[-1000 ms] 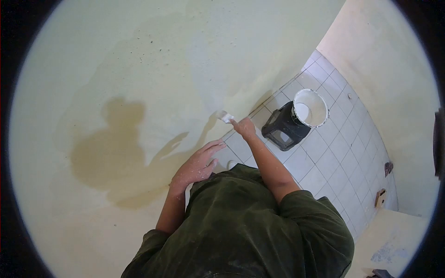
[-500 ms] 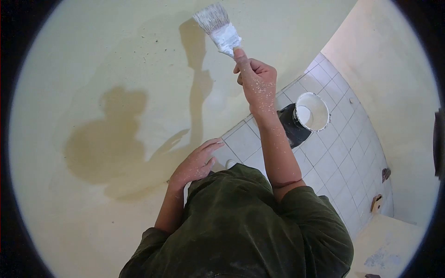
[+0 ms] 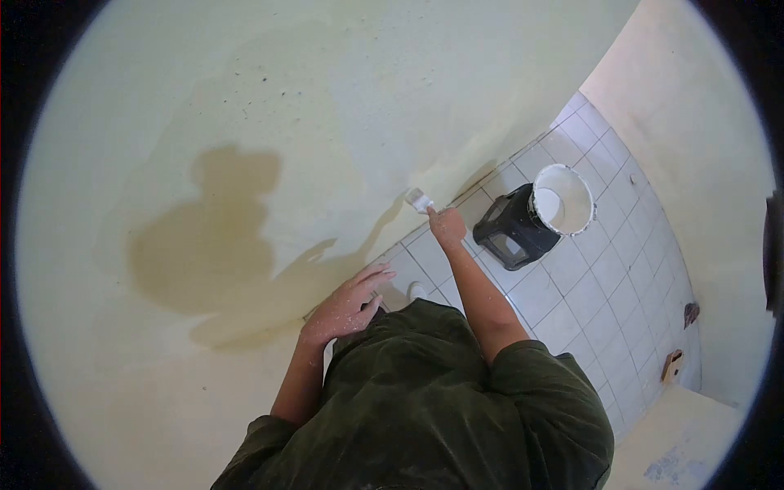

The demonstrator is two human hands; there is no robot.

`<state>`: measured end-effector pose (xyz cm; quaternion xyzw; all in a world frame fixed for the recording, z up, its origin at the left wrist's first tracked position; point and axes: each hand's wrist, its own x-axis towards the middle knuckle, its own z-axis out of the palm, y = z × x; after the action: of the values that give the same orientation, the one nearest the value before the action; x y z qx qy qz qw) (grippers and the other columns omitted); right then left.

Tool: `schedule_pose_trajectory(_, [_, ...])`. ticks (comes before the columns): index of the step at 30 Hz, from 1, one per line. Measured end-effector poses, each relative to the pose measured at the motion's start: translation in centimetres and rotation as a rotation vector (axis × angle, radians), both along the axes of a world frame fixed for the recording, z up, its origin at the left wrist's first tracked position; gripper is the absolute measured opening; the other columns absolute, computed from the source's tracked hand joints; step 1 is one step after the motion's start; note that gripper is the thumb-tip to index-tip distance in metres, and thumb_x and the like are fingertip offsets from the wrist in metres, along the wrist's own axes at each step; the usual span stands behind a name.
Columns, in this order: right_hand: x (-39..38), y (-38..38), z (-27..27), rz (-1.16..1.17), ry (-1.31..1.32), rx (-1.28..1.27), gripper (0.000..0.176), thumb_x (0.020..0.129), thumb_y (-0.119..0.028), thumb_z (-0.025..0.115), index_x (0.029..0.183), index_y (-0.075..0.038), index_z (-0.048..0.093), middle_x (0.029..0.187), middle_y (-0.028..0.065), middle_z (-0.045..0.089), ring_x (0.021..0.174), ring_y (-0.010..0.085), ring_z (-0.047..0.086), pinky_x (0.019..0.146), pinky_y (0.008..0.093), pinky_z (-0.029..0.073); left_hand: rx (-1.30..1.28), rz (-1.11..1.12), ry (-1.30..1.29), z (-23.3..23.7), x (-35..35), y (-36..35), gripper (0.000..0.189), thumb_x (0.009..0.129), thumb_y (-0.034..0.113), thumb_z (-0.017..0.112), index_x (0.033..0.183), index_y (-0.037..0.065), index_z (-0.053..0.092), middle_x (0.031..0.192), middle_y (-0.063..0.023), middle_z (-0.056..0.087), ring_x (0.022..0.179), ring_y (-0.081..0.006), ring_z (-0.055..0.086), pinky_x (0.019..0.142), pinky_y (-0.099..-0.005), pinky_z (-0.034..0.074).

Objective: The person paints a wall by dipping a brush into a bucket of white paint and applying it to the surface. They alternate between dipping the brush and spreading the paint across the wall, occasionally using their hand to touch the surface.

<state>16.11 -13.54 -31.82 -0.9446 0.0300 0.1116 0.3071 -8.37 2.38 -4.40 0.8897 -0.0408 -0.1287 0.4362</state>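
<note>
My right hand (image 3: pixel 447 227) is closed round the handle of a paintbrush (image 3: pixel 420 201) whose ferrule is smeared white. The bristles point up and left, right at the pale wall (image 3: pixel 343 139), low down near the floor line. Fingers loosely stretched, my left hand (image 3: pixel 347 306) hangs at waist height beside the wall and holds nothing. White specks dot its skin. Right of the brush, a white paint bucket (image 3: pixel 563 200) with a paint-crusted rim sits on a black stool (image 3: pixel 514 233); some white paint shows inside.
White floor tiles (image 3: pixel 555 286) run along the wall's foot. On the right, a small wooden piece (image 3: pixel 672 367) and a dark lump (image 3: pixel 692 314) lie near the opposite wall (image 3: pixel 710 163). My shadow (image 3: pixel 204 237) falls on the left wall, and small dark specks mark its upper part.
My right hand has brought the brush down from high on the wall to near its foot. The left hand stays almost in place. The view has shifted slightly, showing more of the stool.
</note>
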Motion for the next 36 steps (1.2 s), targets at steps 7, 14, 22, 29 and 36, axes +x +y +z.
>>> schedule_pose_trajectory(7, [0.3, 2.0, 22.5, 0.118, 0.023, 0.28, 0.067, 0.084, -0.07, 0.071, 0.079, -0.003, 0.081, 0.057, 0.0161, 0.065, 0.058, 0.0278, 0.068, 0.062, 0.0414, 0.053, 0.053, -0.014, 0.006, 0.4, 0.1, 0.0, 0.052, 0.093, 0.004, 0.057, 0.145, 0.006, 0.053, 0.154, -0.017, 0.048, 0.141, -0.0376, 0.047, 0.119, -0.0449, 0.038])
schedule_pose_trajectory(14, [-1.6, 2.0, 39.8, 0.076, -0.156, 0.947, 0.063, 0.09, -0.057, 0.076, 0.068, 0.002, 0.071, 0.05, 0.0, 0.04, 0.051, 0.008, 0.04, 0.051, 0.0294, 0.036, 0.055, 0.0, -0.025, 1.6, 1.0, -0.8, 0.052, 0.093, 0.002, 0.056, 0.145, 0.005, 0.053, 0.154, -0.0173, 0.048, 0.14, -0.0377, 0.048, 0.118, -0.045, 0.039])
schedule_pose_trajectory(22, [-0.7, 4.9, 19.1, 0.184, -0.028, 0.597, 0.073, 0.092, -0.07, 0.061, 0.077, 0.0, 0.075, 0.065, 0.0198, 0.064, 0.062, 0.0335, 0.063, 0.065, 0.0441, 0.05, 0.026, 0.043, -0.038, 1.4, -0.9, 0.0, 0.052, 0.093, 0.002, 0.056, 0.145, 0.004, 0.053, 0.153, -0.0179, 0.049, 0.14, -0.0382, 0.048, 0.118, -0.0443, 0.039])
schedule_pose_trajectory(29, [-3.7, 3.1, 1.3, 0.142, 0.279, 0.2, 0.068, 0.09, -0.068, 0.064, 0.089, -0.001, 0.077, 0.088, 0.0219, 0.074, 0.092, 0.0379, 0.074, 0.083, 0.0486, 0.056, 0.015, 0.096, 0.086, 1.5, -2.6, 0.8, 0.051, 0.094, 0.004, 0.055, 0.145, 0.004, 0.053, 0.154, -0.0181, 0.049, 0.141, -0.0383, 0.047, 0.119, -0.0444, 0.038])
schedule_pose_trajectory(36, [-4.2, 3.6, 0.8, 0.058, 0.266, 0.025, 0.063, 0.085, -0.062, 0.073, 0.097, 0.0, 0.075, 0.1, 0.0251, 0.074, 0.099, 0.0423, 0.073, 0.084, 0.0497, 0.058, 0.065, 0.104, 0.113, 2.1, -3.3, 1.9, 0.052, 0.094, 0.005, 0.055, 0.146, 0.004, 0.053, 0.155, -0.0185, 0.048, 0.142, -0.0382, 0.046, 0.12, -0.0444, 0.037])
